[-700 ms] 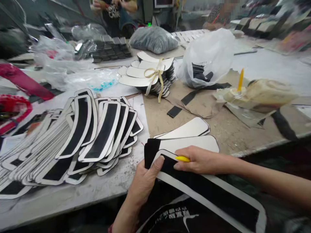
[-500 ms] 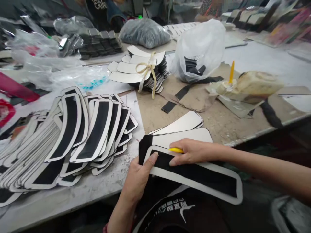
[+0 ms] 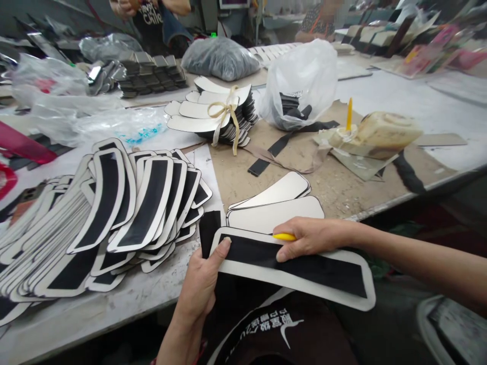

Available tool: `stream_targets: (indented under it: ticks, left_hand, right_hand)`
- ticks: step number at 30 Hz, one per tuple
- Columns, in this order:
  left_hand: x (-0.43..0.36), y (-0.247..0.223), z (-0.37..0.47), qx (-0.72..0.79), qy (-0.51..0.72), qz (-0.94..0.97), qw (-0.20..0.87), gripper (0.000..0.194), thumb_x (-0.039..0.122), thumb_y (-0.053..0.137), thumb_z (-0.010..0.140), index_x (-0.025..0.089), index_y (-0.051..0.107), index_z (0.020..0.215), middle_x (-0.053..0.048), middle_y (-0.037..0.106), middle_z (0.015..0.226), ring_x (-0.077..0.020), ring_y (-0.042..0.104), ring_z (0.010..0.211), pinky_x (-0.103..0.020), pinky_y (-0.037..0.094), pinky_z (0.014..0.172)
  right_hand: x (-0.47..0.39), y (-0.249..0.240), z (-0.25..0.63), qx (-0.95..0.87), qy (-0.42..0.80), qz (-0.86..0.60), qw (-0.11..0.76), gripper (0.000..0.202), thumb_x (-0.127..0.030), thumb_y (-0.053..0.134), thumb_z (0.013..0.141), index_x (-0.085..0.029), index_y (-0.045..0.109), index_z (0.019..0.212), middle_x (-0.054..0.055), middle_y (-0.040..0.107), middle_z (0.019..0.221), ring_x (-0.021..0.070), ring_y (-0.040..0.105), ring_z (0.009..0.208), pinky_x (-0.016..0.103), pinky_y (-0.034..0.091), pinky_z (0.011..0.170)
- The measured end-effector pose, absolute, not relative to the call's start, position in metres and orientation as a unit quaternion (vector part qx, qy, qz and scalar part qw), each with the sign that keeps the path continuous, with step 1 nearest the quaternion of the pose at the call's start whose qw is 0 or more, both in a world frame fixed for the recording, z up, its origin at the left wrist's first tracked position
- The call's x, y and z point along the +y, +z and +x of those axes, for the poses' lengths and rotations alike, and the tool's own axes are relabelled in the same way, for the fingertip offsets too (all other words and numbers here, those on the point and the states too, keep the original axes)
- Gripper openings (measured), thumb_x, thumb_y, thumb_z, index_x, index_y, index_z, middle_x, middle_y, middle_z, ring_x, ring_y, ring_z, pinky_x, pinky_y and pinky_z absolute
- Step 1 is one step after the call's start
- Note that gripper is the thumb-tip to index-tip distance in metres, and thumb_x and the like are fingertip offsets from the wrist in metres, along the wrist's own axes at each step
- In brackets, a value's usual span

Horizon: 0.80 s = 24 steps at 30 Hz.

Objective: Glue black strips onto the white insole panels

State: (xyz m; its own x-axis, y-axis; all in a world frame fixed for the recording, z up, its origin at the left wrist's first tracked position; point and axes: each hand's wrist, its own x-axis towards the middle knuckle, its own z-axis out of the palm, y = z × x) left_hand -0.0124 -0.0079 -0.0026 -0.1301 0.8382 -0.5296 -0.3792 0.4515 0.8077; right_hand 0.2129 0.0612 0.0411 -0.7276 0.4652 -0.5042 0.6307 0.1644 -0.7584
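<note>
A curved white panel (image 3: 335, 291) with a black strip along its middle lies slantwise in front of me, its right end over the table's edge. My left hand (image 3: 203, 281) grips its left end, thumb on top, fingers hidden underneath. My right hand (image 3: 310, 239) is closed round a yellow stick-like tool (image 3: 284, 236), most of which is hidden, and its thumb rests on the black strip. Black fabric (image 3: 209, 228) shows beside the panel's left end. Just behind lie a few plain white panels (image 3: 276, 213), overlapping one another.
Many black-and-white panels (image 3: 139, 213) are heaped at the left. Farther back are a tied bundle of white pieces (image 3: 207, 109), a clear plastic bag (image 3: 304, 76) with black strips, and a stained container (image 3: 388, 133) beside an upright orange stick (image 3: 349, 115). Other people stand across the table.
The panel and both hands have shifted slightly left in view, as has the whole scene. The black fabric and the plain panels behind now show more apart. Both hands keep their hold.
</note>
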Motion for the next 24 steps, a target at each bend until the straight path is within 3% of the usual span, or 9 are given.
stream_targets:
  ticks: [3,11,18,21,24]
  left_hand:
    - [-0.007,-0.003,-0.016,0.594,0.503,0.184,0.601,0.032,0.028,0.077,0.063,0.013,0.068,0.089,-0.005,0.072,0.074,-0.0229,0.067,0.079,-0.032,0.054,0.077]
    - [-0.009,-0.005,-0.024,0.607,0.499,0.165,0.596,0.037,0.031,0.080,0.058,0.013,0.068,0.089,-0.005,0.072,0.073,-0.0252,0.067,0.083,-0.034,0.054,0.079]
    - [-0.011,-0.002,-0.025,0.597,0.485,0.144,0.622,0.037,0.026,0.077,0.062,0.013,0.067,0.095,-0.007,0.073,0.081,-0.0254,0.067,0.085,-0.035,0.054,0.081]
    - [-0.011,-0.006,-0.025,0.613,0.484,0.131,0.611,0.029,0.022,0.072,0.069,0.014,0.067,0.096,-0.007,0.072,0.083,-0.0239,0.067,0.086,-0.035,0.053,0.082]
    - [-0.009,-0.009,-0.025,0.639,0.501,0.119,0.571,0.023,0.020,0.068,0.073,0.015,0.066,0.096,-0.006,0.072,0.085,-0.0213,0.066,0.087,-0.032,0.052,0.083]
  right_hand:
    - [0.059,0.045,0.225,0.746,-0.523,0.401,0.096,0.036,-0.051,0.062,0.074,-0.017,0.050,0.072,-0.002,0.050,0.070,0.0133,0.047,0.064,0.021,0.035,0.054]
    - [0.052,0.038,0.244,0.720,-0.577,0.374,0.088,0.026,-0.041,0.057,0.080,-0.015,0.054,0.077,-0.002,0.051,0.072,0.0126,0.046,0.064,0.021,0.038,0.057]
    - [0.059,0.044,0.240,0.703,-0.615,0.341,0.108,0.029,-0.043,0.058,0.079,-0.015,0.055,0.079,-0.002,0.052,0.072,0.0123,0.047,0.064,0.021,0.038,0.056]
    - [0.061,0.044,0.249,0.702,-0.590,0.393,0.068,0.034,-0.048,0.061,0.077,-0.016,0.053,0.073,-0.003,0.050,0.068,0.0112,0.045,0.060,0.020,0.035,0.052]
    - [0.056,0.041,0.263,0.679,-0.571,0.460,-0.030,0.037,-0.053,0.060,0.076,-0.017,0.054,0.077,-0.002,0.052,0.069,0.0122,0.047,0.062,0.020,0.036,0.053]
